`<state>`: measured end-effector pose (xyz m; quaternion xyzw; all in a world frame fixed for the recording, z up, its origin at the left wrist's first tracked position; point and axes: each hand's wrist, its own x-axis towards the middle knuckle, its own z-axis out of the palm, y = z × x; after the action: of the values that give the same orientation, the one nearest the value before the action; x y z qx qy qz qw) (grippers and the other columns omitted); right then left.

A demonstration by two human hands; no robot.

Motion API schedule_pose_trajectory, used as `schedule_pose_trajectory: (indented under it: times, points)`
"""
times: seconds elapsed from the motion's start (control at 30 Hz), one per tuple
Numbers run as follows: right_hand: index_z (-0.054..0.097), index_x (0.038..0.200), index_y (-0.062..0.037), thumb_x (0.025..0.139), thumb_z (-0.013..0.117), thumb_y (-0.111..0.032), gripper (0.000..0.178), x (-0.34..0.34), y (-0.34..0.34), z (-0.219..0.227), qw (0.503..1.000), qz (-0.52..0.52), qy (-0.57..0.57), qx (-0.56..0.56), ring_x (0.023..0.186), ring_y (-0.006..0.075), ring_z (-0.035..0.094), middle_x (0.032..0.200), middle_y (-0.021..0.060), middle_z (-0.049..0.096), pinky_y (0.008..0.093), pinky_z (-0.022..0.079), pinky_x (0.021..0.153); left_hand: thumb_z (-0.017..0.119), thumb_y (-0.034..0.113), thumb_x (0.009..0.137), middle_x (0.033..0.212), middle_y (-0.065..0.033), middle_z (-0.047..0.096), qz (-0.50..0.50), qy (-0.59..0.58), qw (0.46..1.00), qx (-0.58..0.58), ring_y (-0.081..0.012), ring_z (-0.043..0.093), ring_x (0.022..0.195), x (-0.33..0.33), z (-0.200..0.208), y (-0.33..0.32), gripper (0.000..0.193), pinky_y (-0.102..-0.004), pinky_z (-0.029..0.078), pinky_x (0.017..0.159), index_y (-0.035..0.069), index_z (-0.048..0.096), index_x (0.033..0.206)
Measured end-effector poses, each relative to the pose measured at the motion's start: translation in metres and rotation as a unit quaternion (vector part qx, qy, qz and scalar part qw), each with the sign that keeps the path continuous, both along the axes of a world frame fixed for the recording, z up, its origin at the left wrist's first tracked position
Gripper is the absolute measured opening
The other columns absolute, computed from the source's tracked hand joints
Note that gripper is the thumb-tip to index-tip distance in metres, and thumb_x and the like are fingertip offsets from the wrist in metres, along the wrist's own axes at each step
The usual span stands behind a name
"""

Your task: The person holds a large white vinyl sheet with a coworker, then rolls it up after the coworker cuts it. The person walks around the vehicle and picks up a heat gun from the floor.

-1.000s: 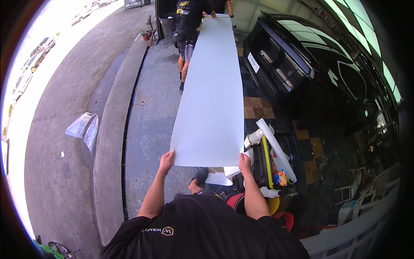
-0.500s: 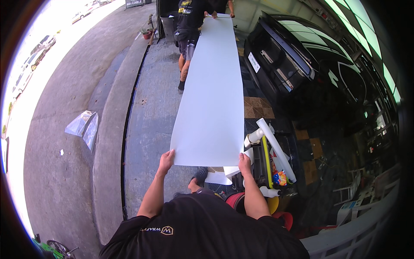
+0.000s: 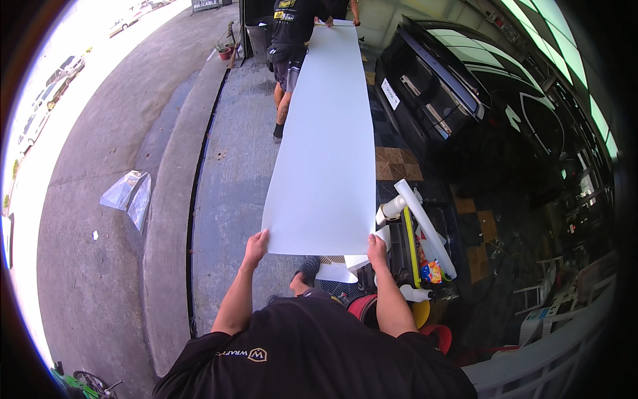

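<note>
A long white sheet (image 3: 325,146) stretches away from me, held up off the floor. My left hand (image 3: 256,248) pinches its near left corner. The near right corner is gripped by my right hand (image 3: 377,251). At the far end a co-worker in a dark shirt (image 3: 290,26) stands to the left of the sheet, and hands (image 3: 356,20) of a second person hold the far edge. What the sheet is made of cannot be told; its face looks plain and smooth.
Right of the sheet lie a white roll (image 3: 425,227), a smaller white roll (image 3: 391,210) and a yellow-edged bin (image 3: 410,249). A dark car (image 3: 432,93) with its back towards the sheet stands beyond. Crumpled clear plastic (image 3: 128,194) lies on the pavement at left. Red and yellow buckets (image 3: 420,315) stand by my right arm.
Almost nothing differs. The far end of the sheet has shifted very slightly, while both my hands keep their places on the near corners.
</note>
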<state>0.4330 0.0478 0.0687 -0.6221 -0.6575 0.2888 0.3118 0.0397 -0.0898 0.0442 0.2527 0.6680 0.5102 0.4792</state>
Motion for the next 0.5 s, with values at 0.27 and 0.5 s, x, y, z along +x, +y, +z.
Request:
schedule_pose_trajectory:
  times: [0.27, 0.5]
  points:
    - [0.065, 0.095, 0.0028, 0.102, 0.048, -0.03, 0.037, 0.0004, -0.0065, 0.0083, 0.999, -0.01, -0.004, -0.032, 0.083, 0.0417, 0.063, 0.086, 0.0244, 0.066, 0.0462, 0.048, 0.076, 0.054, 0.039, 0.102, 0.087, -0.0007, 0.067, -0.009, 0.007, 1.0, -0.001, -0.0084, 0.058, 0.078, 0.0005, 0.0014, -0.0046, 0.047, -0.0273, 0.048, 0.07, -0.004, 0.07, 0.106]
    - [0.065, 0.094, 0.0027, 0.102, 0.048, -0.03, 0.037, -0.0001, -0.0057, 0.0076, 1.0, -0.004, -0.004, -0.02, 0.081, 0.0415, 0.063, 0.085, 0.0238, 0.066, 0.0464, 0.047, 0.074, 0.054, 0.039, 0.102, 0.086, -0.0001, 0.067, -0.007, -0.005, 1.0, -0.023, -0.0081, 0.058, 0.076, 0.0008, 0.004, -0.0057, 0.046, -0.0269, 0.047, 0.068, -0.004, 0.07, 0.105]
